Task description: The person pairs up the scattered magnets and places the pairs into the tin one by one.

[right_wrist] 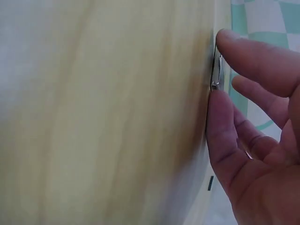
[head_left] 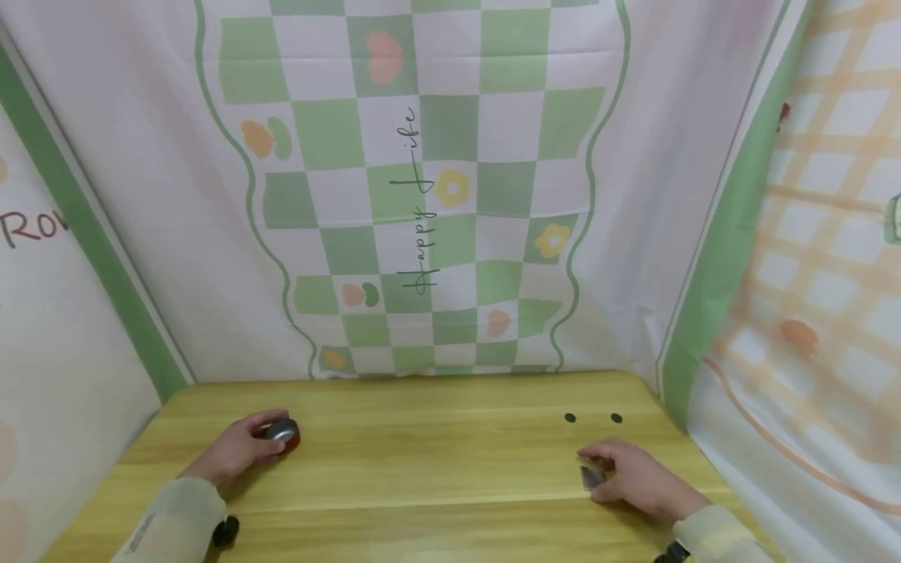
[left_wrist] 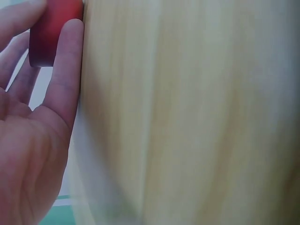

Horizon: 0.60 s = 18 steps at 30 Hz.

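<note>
At the left of the table, my left hand (head_left: 235, 452) grips a small round red tin (head_left: 292, 440) with a shiny grey top, fingers on its far side and thumb on its near side. In the left wrist view the tin's red side (left_wrist: 52, 35) shows between the fingertips, low at the tabletop. On the right, my right hand (head_left: 640, 475) pinches a small flat greyish piece (head_left: 591, 478) between thumb and fingers. Edge-on in the right wrist view, this thin piece (right_wrist: 217, 72) looks metallic and lies against the tabletop; what it is I cannot tell.
Two small black discs (head_left: 570, 417) lie on the wooden table (head_left: 422, 453) beyond my right hand. A checked green and white cloth (head_left: 450, 266) hangs at the table's back edge, with printed cloths at both sides. Black devices sit on both wrists.
</note>
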Tool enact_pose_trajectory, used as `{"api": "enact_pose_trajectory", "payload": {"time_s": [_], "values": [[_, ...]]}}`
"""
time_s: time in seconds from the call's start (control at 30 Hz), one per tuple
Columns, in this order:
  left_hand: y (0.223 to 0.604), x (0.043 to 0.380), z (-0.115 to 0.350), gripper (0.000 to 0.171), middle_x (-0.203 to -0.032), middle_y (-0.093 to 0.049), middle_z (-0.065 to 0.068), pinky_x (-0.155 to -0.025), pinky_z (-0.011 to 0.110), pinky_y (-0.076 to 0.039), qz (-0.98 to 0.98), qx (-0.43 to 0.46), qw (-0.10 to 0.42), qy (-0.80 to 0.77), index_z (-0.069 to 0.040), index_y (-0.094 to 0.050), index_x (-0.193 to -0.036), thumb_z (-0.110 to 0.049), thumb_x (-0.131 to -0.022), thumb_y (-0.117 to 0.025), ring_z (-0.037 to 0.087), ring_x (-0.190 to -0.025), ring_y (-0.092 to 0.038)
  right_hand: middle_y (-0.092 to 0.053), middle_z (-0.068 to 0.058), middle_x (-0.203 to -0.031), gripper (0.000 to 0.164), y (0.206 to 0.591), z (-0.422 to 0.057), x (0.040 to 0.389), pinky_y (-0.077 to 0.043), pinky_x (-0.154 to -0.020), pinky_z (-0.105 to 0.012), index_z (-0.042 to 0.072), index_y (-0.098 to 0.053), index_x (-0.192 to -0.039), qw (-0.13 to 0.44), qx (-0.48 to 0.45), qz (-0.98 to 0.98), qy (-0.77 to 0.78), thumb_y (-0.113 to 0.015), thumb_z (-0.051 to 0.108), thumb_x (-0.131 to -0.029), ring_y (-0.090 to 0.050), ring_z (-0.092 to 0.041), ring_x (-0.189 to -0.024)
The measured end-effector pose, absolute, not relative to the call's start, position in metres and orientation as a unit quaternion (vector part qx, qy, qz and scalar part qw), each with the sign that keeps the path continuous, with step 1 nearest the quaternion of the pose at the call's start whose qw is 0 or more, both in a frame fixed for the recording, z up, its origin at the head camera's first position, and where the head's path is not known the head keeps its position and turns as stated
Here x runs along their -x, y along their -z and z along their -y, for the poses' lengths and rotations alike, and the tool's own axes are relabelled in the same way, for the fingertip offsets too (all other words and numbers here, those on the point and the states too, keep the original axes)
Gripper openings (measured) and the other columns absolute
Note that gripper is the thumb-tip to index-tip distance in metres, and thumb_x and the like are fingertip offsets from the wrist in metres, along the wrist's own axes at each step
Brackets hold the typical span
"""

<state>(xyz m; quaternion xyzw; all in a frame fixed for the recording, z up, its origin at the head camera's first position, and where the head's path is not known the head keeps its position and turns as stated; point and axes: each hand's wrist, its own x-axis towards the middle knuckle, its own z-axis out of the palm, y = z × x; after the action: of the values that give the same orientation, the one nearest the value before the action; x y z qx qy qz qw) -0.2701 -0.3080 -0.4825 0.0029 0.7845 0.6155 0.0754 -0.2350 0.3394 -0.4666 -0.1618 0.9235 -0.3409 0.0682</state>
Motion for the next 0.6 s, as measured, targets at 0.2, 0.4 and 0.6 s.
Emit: {"api": "enact_pose_trajectory", "payload": {"time_s": [0.2, 0.4, 0.6], "values": [[0.4824, 0.2687, 0.3065, 0.074, -0.139, -0.039, 0.035, -0.087, 0.041, -0.055, -0.786, 0.016, 0.077, -0.614, 0.004, -0.041, -0.147, 0.002, -0.082, -0.077, 0.04, -0.117, -0.052, -0.06, -0.004, -0.108, 0.054, 0.4667, -0.3344, 0.2395, -0.049, -0.081, -0.038, 0.004, -0.068, -0.12, 0.078, 0.185, -0.926, 0.319, -0.086, 0.015, -0.071, -0.055, -0.025, -0.096], [0.4829, 0.2677, 0.3061, 0.073, -0.138, -0.04, 0.036, -0.086, 0.043, -0.056, -0.785, 0.015, 0.076, -0.615, 0.005, -0.04, -0.147, 0.003, -0.083, -0.076, 0.039, -0.115, -0.053, -0.06, -0.003, -0.101, 0.044, 0.4666, -0.3331, 0.2415, -0.05, -0.077, -0.031, 0.003, -0.069, -0.112, 0.093, 0.184, -0.921, 0.33, -0.084, 0.009, -0.072, -0.055, -0.025, -0.093], [0.4832, 0.2684, 0.3053, 0.073, -0.138, -0.041, 0.036, -0.086, 0.042, -0.056, -0.786, 0.018, 0.076, -0.614, 0.005, -0.04, -0.147, 0.003, -0.083, -0.076, 0.04, -0.117, -0.052, -0.06, -0.002, -0.092, 0.037, 0.4688, -0.3304, 0.2439, -0.049, -0.068, -0.03, 0.006, -0.067, -0.104, 0.123, 0.195, -0.914, 0.335, -0.08, 0.002, -0.069, -0.054, -0.024, -0.084]]}}
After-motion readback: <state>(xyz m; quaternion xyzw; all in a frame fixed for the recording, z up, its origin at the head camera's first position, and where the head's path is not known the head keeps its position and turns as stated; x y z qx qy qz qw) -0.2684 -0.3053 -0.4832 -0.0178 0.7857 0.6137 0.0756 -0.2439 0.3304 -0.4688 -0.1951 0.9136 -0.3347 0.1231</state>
